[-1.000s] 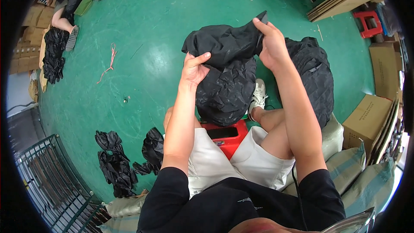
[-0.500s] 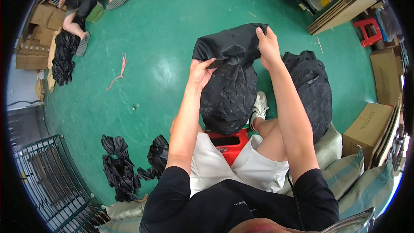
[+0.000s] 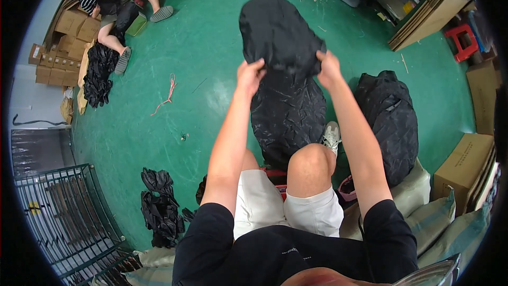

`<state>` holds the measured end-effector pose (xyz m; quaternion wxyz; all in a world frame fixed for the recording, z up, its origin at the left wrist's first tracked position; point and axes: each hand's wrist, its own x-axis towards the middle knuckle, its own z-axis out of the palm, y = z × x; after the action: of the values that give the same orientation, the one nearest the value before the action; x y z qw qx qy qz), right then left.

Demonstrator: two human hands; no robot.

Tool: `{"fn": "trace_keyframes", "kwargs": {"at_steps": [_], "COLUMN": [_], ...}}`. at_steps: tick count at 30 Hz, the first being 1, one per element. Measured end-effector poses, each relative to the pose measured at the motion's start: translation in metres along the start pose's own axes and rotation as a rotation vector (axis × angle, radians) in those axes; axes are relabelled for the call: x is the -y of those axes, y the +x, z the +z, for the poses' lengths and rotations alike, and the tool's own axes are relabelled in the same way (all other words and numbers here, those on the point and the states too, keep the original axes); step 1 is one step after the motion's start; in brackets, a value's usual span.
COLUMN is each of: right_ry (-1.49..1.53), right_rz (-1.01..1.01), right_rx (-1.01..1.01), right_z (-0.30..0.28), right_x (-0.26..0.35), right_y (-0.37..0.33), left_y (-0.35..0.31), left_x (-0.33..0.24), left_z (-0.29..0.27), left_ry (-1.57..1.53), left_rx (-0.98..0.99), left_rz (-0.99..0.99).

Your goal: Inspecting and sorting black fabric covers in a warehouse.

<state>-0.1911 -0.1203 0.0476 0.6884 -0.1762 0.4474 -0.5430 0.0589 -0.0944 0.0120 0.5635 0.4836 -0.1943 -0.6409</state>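
A black bag (image 3: 280, 37) hangs in the air over the green floor (image 3: 211, 37), in front of the seated person's knees, its far end rounded and puffed, its skin crinkled and matte. The left hand (image 3: 250, 72) and right hand (image 3: 329, 67) each pinch its near edge with fingers closed on the fabric. It looks spread open but not yet laid down or folded. Below it lies a second black bag (image 3: 288, 116). A black backpack (image 3: 391, 116) sits right; a black pile (image 3: 159, 206) lies near left.
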Motion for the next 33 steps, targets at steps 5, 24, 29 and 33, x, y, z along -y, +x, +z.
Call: {"fn": "trace_keyframes", "kwargs": {"at_steps": [5, 24, 29, 33], "right_ry": [-0.390, -1.378, -1.428, -0.810], "right_rz": [0.281, 0.418, 0.216, 0.252], "right_rx": [-0.257, -0.021, -0.040, -0.286], "right_z": [-0.110, -0.202, -0.218, -0.199], "right_x": [-0.128, -0.148, -0.138, -0.129], "right_y": [-0.007, -0.113, -0.110, -0.110], "left_y": [-0.037, -0.153, -0.162, -0.168], "left_x": [0.130, 0.175, 0.188, 0.206], "left_z": [-0.065, -0.077, -0.074, -0.079], "left_ry": [0.113, 0.904, 0.659, 0.593], "left_rx": [-0.369, -0.789, -0.704, -0.610], "left_rz": [-0.297, -0.015, -0.149, -0.134]}}
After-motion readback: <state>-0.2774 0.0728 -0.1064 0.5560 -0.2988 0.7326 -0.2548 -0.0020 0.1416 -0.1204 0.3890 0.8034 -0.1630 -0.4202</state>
